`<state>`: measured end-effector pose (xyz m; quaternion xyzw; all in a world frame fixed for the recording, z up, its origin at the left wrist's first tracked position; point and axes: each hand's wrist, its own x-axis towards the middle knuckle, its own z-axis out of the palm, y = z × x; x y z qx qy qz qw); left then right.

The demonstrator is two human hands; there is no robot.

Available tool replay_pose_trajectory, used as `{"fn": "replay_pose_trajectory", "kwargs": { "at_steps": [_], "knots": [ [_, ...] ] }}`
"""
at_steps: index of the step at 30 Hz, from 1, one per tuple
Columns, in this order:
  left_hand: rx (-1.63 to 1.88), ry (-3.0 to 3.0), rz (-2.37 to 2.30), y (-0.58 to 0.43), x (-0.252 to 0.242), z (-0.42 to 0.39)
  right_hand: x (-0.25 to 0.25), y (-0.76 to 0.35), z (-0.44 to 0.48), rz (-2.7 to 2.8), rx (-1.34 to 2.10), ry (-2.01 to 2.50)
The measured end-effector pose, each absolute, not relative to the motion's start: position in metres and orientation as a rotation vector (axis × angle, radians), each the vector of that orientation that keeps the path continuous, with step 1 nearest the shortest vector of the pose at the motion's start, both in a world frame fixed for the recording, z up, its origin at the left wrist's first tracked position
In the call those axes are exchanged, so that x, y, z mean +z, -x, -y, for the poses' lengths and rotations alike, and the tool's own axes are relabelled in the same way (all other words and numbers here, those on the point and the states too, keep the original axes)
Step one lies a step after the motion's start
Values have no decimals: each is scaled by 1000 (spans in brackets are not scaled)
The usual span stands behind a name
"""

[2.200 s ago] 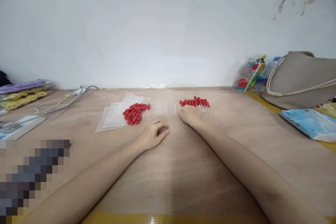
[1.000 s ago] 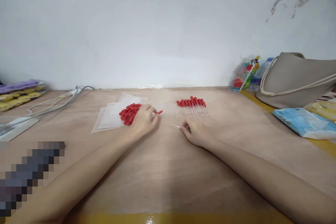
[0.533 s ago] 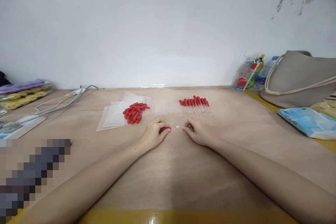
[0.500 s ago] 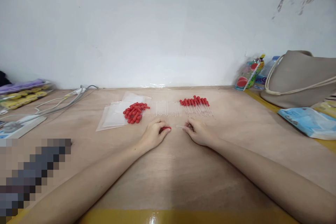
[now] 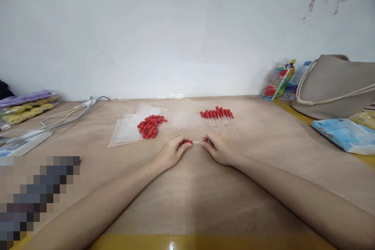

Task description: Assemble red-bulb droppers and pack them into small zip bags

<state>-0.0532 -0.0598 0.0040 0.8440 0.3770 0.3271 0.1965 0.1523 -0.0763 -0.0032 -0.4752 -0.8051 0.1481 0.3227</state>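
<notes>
Left hand [image 5: 173, 151]: grip closed on red bulb [image 5: 190, 141]. Right hand [image 5: 216, 148]: grip pinching clear tube [image 5: 197, 143] between hands, apparently to align ends. Far side: bulb pile [image 5: 150, 127] left, tube row [image 5: 184, 122] just right, likely for easy reach.

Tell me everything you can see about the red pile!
The red pile is a messy heap of small pieces, rounded at one end, some showing narrow necks. They look smooth and rubbery and point different ways. It lies on the table, seemingly partly over cloudy plastic sheets, left of the clear tubes. Neither the left hand nor the right hand touches it.
</notes>
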Motion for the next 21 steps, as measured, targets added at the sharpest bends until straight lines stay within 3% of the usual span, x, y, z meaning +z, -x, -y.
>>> {"fn": "replay_pose_trajectory", "kwargs": {
  "at_steps": [21],
  "knots": [
    [853, -2532, -908, 54, -1, 61, -2, -147, 80, 2317, 59, 1179]
  ]
}}
